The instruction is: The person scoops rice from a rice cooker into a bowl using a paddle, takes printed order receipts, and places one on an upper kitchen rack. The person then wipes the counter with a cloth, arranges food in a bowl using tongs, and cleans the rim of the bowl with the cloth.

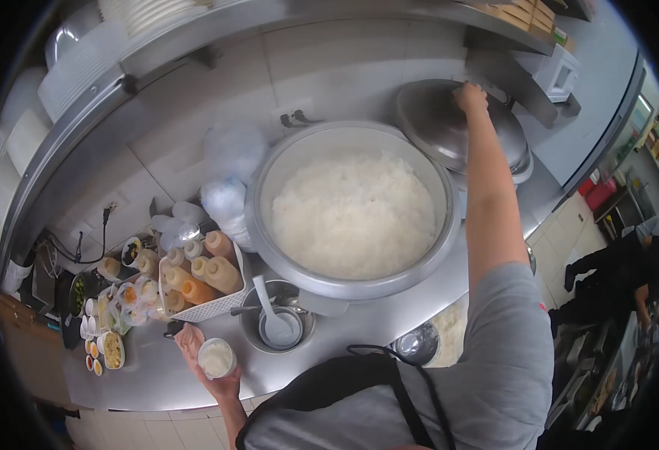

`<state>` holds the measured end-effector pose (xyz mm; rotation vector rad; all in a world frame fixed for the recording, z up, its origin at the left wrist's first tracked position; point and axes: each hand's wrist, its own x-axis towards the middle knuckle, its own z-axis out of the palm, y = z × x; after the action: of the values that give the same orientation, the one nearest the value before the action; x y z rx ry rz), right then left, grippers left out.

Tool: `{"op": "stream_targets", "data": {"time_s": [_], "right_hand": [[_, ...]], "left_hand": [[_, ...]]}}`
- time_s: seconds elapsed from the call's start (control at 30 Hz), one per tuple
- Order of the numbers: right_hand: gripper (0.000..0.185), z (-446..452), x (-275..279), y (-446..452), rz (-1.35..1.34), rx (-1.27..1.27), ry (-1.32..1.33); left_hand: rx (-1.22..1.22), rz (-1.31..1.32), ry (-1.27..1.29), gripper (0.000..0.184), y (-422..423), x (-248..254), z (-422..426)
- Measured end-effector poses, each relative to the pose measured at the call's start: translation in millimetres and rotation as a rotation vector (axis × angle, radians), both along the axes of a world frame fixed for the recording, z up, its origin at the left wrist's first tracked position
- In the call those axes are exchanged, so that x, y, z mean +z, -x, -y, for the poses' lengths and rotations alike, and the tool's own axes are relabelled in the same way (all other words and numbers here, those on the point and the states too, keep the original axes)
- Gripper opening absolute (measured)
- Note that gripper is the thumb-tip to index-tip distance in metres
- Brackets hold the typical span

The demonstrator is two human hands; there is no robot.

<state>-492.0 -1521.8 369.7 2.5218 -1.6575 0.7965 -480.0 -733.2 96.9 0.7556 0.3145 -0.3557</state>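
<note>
My left hand is closed around a small white bowl filled with white rice, above the counter's front edge. A pink cloth is beside the bowl, against the same hand. Stretched out to the far right, my right hand grips the top of a large round metal lid. The lid sits over another pot, partly hidden beneath it. Between my hands stands a big uncovered rice cooker, with a large mound of cooked rice inside.
A metal pot holding a ladle stands before the cooker. Left of it, a white basket holds several sauce bottles. An overhead shelf carries stacked dishes. A metal bowl is by my waist. Another person is at right.
</note>
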Motion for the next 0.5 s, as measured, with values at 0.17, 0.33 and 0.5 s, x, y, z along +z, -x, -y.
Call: {"op": "stream_targets", "data": {"time_s": [0.17, 0.33, 0.5], "right_hand": [[0.035, 46, -34, 6, 0.206, -0.049, -0.067], [0.03, 46, -8, 26, 0.277, 0.22, 0.076], [0.036, -68, 34, 41, 0.462, 0.598, -0.108]], "left_hand": [[0.057, -0.088, -0.068, 0.058, -20, -24, 1], [0.069, -0.098, -0.043, 0.058, -33, -30, 11], [0.013, -0.044, 0.134, 0.058, -51, -45, 12]]}}
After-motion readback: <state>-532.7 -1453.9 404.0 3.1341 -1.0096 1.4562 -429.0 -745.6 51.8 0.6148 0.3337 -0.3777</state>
